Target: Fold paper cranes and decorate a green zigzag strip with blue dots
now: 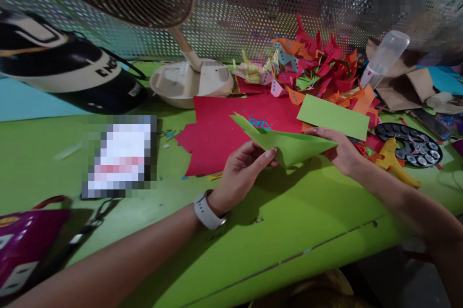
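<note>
A light green sheet of paper (294,148), folded into a pointed, bird-like shape, is held above the green table. My left hand (244,170) pinches its left part, thumb on the near face and fingers behind. At its right tip is my right hand (340,151), fingers along the back edge; its thumb is hidden. Beneath and behind the folded paper lie red sheets (217,137) with a scatter of small blue bits (259,123). A flat green paper rectangle (333,116) rests just beyond my right hand.
Folded paper figures (311,62) heap up at the back, beside a clear bottle (387,57). A round black palette (412,144) and a yellow object (392,161) lie right. Left are a fan (191,81), a black-and-white flask (72,67), a blurred-out screen (121,156) and a purple pouch (29,250).
</note>
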A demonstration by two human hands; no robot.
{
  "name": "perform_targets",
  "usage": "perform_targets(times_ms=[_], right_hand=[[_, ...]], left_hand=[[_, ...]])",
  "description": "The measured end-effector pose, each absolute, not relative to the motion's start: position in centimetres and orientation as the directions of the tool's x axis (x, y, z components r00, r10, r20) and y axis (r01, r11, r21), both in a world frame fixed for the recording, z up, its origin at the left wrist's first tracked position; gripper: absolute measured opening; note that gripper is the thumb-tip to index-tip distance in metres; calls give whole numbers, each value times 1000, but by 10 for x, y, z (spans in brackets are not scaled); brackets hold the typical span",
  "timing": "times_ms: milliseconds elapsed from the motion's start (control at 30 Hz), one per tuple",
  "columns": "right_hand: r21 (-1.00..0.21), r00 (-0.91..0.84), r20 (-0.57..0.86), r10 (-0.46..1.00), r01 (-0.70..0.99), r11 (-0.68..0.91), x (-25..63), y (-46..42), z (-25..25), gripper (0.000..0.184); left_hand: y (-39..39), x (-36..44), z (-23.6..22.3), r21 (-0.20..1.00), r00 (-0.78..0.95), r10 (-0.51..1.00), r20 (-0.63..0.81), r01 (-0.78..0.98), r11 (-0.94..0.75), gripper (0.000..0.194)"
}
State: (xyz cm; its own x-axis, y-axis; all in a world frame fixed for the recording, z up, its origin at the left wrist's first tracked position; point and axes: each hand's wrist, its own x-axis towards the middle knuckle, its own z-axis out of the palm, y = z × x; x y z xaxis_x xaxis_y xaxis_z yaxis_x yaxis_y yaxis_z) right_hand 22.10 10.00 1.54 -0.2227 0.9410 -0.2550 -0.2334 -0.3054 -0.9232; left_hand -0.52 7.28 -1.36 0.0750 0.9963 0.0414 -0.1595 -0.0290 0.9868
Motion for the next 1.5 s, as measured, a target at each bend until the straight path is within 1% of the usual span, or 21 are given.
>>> perform_targets(times_ms=[67,133,167,233,300,367,467,500,533,567,633,667,700,767,900,1033,1067,1167,1267,1400,1500], right_hand=[[-898,-346,-316,883,-190,-396,219,95,16,32],[-886,-472,-336,815,-134,-444,217,91,20,39],[-885,-526,-337,781,-106,-454,217,90,23,42],[-890,-596,-324,735,-71,-450,218,89,27,46],[-906,-604,-300,739,-64,-419,217,88,30,46],[-924,-562,-282,777,-59,-378,215,88,28,41],[-940,-455,-265,850,-73,-332,212,88,21,29],[-942,-427,-259,866,-86,-324,211,88,18,27],[-944,-401,-251,881,-101,-314,211,88,16,26],[-948,-371,-236,898,-115,-297,211,88,14,26],[-961,-294,-192,936,-137,-240,211,89,13,25],[-969,-252,-167,953,-137,-206,211,90,13,25],[-976,-214,-144,966,-132,-174,212,90,14,24],[-982,-177,-123,976,-122,-146,212,91,16,23],[-973,-182,-142,973,-153,-171,211,90,18,24],[-967,-188,-177,966,-151,-206,211,88,17,25],[-965,-191,-188,963,-149,-218,211,87,17,26],[-961,-190,-207,960,-144,-236,210,87,18,29],[-963,-174,-203,964,-141,-228,210,87,19,30],[-977,-119,-172,978,-109,-185,214,91,15,27],[-988,-13,-112,994,-101,-113,218,98,15,31]], left_hand=[[71,-5,-13,985,81,991,105,-143,-92,37],[70,-4,-11,976,119,981,151,-175,-129,30],[70,-3,-10,969,149,975,167,-206,-134,28],[69,-1,-8,957,205,961,187,-258,-131,31],[69,0,-7,958,222,958,180,-261,-120,33],[68,-1,-7,969,218,963,158,-221,-109,36],[68,-4,-8,966,208,957,200,-203,-158,58],[68,-5,-8,964,207,954,217,-202,-175,62],[68,-6,-8,964,211,952,223,-193,-183,59],[68,-7,-8,968,218,951,220,-169,-186,51],[68,-8,-7,977,224,952,208,-89,-193,27],[68,-8,-7,978,221,953,208,-57,-200,18],[69,-9,-7,979,216,955,205,-42,-200,14],[70,-9,-9,986,210,964,164,-61,-154,14],[72,-10,-13,992,232,972,39,-129,-9,18],[72,-6,-9,991,205,978,-47,-116,72,11],[71,-5,-7,989,196,978,-64,-120,89,13],[71,-2,-3,981,185,976,-117,-129,142,29],[73,-1,0,968,229,953,-198,-108,227,39],[73,-2,5,940,318,903,-290,-85,331,31],[74,-3,11,916,385,853,-352,-48,399,36]])
